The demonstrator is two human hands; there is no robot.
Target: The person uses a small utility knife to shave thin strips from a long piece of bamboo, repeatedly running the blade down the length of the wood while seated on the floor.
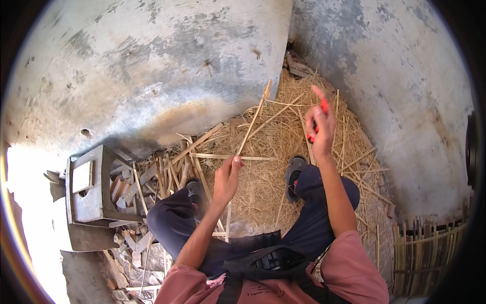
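Pinched between the thumb and fingers of my left hand (226, 180) is a long, pale bamboo strip (251, 124). It slants up and away toward the wall, and its lower part runs down between my legs. A thin sliver (286, 104) bends off to the right near its far end. My right hand (323, 129), raised to the right of the strip and apart from it, is closed around a red-and-black tool (324, 105). Motion blur and my fingers hide what kind of tool it is. Another flat strip (212, 156) lies crosswise just beyond my left hand.
Straw-like shavings (273, 134) and loose strips cover the floor between my shoes. Worn walls (167, 61) meet in a corner ahead. Left stands a grey box-like frame (104, 187) beside a heap of wood scraps (134, 243). A slatted bamboo piece (428, 253) is at lower right.
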